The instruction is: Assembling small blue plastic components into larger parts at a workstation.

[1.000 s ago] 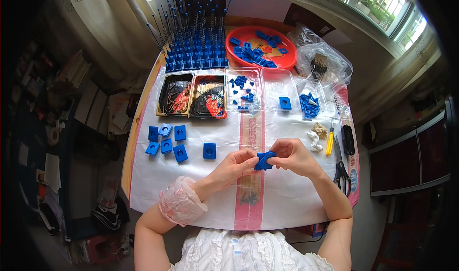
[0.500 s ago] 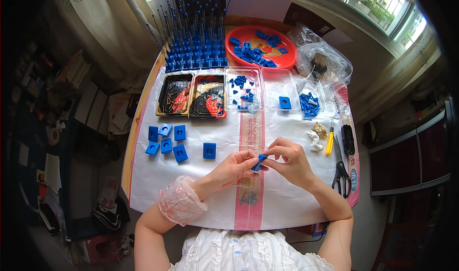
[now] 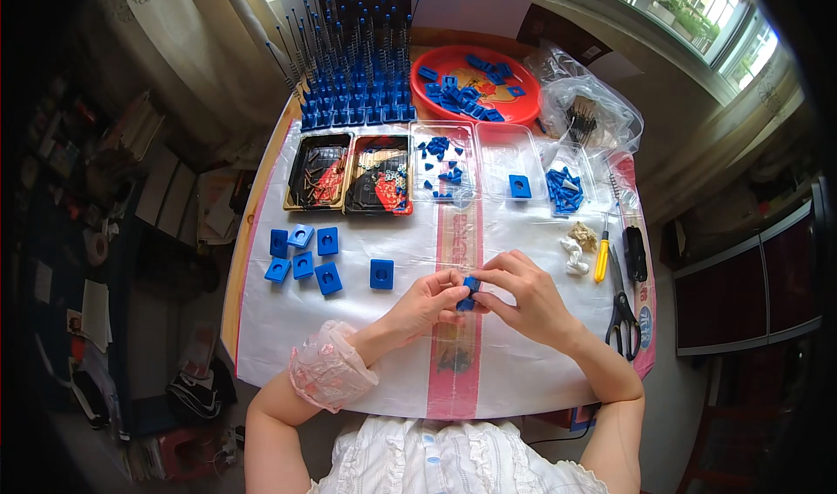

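Note:
Between both hands, over the striped part of the sheet, is a small blue plastic part, partly covered by my fingers. My left hand pinches it from the left with thumb and fingers. From the right, the thumb and fingertips of my right hand close on it too. To the left of my hands lies a single blue square block with a round recess. Farther left, several similar blue blocks lie in a loose group.
Beyond my hands stand black trays, a clear box of small blue pieces and a red plate with blue parts. Springy blue-tipped assemblies fill the back left. At right lie a yellow-handled screwdriver and black scissors.
The blue part has been turned between my fingers and sits slightly lower and to the left. My right hand has shifted a little left with it.

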Motion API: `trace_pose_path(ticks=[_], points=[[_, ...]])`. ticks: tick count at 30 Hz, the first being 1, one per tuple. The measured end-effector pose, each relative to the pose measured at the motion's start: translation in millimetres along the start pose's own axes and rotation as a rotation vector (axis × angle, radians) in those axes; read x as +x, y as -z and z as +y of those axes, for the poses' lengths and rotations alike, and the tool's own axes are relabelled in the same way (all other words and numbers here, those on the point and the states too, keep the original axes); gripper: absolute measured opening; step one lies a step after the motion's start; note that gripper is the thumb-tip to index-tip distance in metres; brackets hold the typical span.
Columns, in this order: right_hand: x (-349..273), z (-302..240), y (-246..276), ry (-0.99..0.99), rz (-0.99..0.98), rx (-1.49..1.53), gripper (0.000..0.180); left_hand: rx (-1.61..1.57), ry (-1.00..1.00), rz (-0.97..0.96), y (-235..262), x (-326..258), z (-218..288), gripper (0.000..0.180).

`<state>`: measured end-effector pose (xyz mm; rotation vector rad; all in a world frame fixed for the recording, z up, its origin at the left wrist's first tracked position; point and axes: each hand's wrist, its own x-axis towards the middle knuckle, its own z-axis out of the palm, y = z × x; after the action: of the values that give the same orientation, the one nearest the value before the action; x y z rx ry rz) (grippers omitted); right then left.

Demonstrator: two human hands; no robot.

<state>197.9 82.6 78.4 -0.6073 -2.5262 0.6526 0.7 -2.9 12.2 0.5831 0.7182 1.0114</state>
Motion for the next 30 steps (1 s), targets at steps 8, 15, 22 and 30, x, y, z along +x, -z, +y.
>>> trace_pose_path(ticks=[8,15,22,30], points=[[3.1,-10.3,-1.1,0.049,0.035,-0.064,0.053,-0.033,-0.052,-0.040,-5.8,3.9,1.8,0.019],[-0.1,-9.9,-7.0,0.093,0.060,-0.103,0.049,-0.080,-0.048,-0.117,-7.5,2.8,-2.0,0.020],[-0.2,-7.3,-3.8,0.071,0.023,-0.043,0.049,0.015,-0.024,-0.105,-4.2,2.1,-3.7,0.024],[7.2,-2.1,36.8,-0.253,0.047,0.141,0.038,0.011,-0.046,-0.042,-1.7,1.6,-4.1,0.019]])
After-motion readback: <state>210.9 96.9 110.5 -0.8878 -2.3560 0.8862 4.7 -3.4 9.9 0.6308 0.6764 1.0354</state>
